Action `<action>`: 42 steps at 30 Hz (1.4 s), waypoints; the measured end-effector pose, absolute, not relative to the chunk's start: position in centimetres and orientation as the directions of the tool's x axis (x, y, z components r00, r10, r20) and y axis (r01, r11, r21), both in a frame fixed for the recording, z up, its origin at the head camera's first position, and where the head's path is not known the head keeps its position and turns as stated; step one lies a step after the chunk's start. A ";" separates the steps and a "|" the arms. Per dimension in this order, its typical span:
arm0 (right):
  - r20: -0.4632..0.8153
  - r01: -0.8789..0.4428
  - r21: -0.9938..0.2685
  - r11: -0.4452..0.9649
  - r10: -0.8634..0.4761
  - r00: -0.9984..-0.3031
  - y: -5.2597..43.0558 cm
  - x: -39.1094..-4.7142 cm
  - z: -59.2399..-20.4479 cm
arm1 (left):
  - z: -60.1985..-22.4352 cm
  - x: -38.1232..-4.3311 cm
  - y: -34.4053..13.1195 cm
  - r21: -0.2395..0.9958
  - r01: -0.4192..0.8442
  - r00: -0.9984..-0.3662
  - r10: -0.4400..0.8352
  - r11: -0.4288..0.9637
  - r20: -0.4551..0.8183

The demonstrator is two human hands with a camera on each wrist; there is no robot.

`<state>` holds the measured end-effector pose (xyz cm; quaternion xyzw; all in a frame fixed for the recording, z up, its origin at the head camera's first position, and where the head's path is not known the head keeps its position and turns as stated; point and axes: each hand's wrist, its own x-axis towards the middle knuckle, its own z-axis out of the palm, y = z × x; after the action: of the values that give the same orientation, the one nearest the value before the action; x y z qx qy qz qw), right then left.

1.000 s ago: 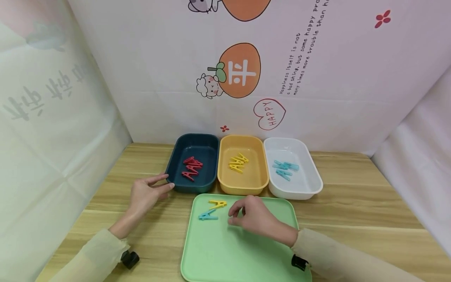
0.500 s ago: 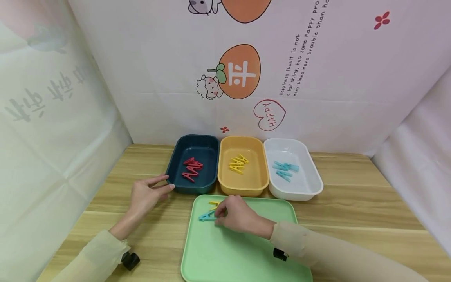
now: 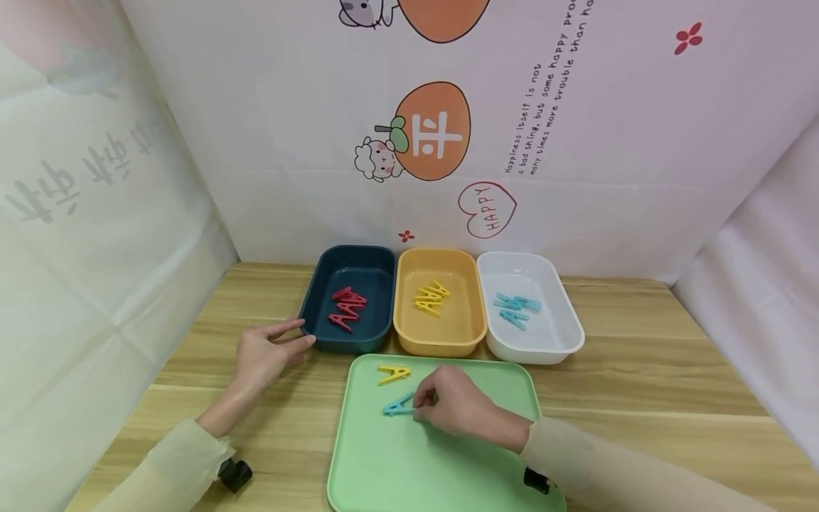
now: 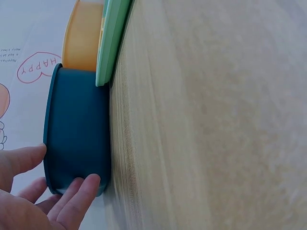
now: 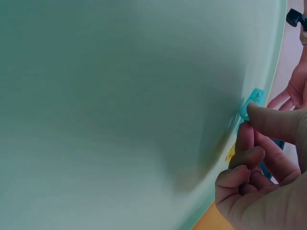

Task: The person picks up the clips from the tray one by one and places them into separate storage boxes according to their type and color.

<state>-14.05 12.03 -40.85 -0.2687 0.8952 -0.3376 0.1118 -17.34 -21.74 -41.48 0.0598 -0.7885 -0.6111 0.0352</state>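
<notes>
My right hand (image 3: 453, 404) pinches a light blue clothespin (image 3: 398, 405) between thumb and fingertips, close over the green tray (image 3: 435, 469). In the right wrist view the thumb presses one end of this clothespin (image 5: 256, 97), while the other fingers curl beneath. A yellow clothespin (image 3: 393, 374) lies near the tray's far left corner. My left hand (image 3: 264, 355) rests at the near left corner of the dark blue bin (image 3: 348, 345). In the left wrist view its thumb touches the rim and its fingers (image 4: 76, 203) lie fairly straight along the outer wall.
Beyond the tray three bins stand side by side. Red clothespins (image 3: 348, 306) lie in the dark blue one, yellow clothespins (image 3: 432, 297) in the yellow bin (image 3: 441, 348), and light blue clothespins (image 3: 515, 310) in the white bin (image 3: 537, 353). A printed cloth (image 3: 288, 142) hangs behind.
My right hand moved left to the light blue clothespin, took hold of it, then drew it right and nearer, away from the yellow clothespin. My left hand stayed at the dark blue bin.
</notes>
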 end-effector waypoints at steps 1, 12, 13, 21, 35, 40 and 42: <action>-0.023 -0.399 -0.663 0.633 -0.551 -0.834 12.6 -13.9 -40.8 | -41.5 -17.3 -21.8 0.967 -0.051 -0.990 -0.137 0.248 -0.017; 0.056 -0.398 -0.598 0.696 -0.460 -0.886 16.4 -13.4 -40.5 | -41.1 -17.3 -21.9 0.965 -0.045 -0.990 -0.138 0.259 -0.009; 0.050 -0.388 -0.600 0.699 -0.452 -0.891 16.3 -13.5 -40.5 | -41.1 -17.3 -21.9 0.965 -0.045 -0.990 -0.139 0.257 -0.009; 0.012 -0.399 -0.572 0.716 -0.479 -0.878 16.0 -13.6 -40.6 | -41.2 -17.5 -21.8 0.972 -0.048 -0.991 -0.130 0.231 -0.018; -0.010 -0.373 -0.529 0.762 -0.445 -0.895 17.5 -13.1 -40.7 | -41.3 -17.4 -21.8 0.970 -0.058 -0.992 -0.127 0.237 -0.028; -0.009 -0.361 -0.513 0.779 -0.425 -0.905 18.0 -12.7 -40.7 | -41.3 -17.2 -21.7 0.969 -0.058 -0.991 -0.132 0.242 -0.026; -0.003 -0.358 -0.516 0.778 -0.420 -0.908 18.2 -12.6 -40.8 | -41.3 -17.2 -21.7 0.969 -0.057 -0.991 -0.133 0.239 -0.025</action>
<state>-12.64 18.19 -40.75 -0.2065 0.9411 -0.2613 0.0590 -17.20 -21.70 -41.26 0.0603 -0.7865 -0.6139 0.0311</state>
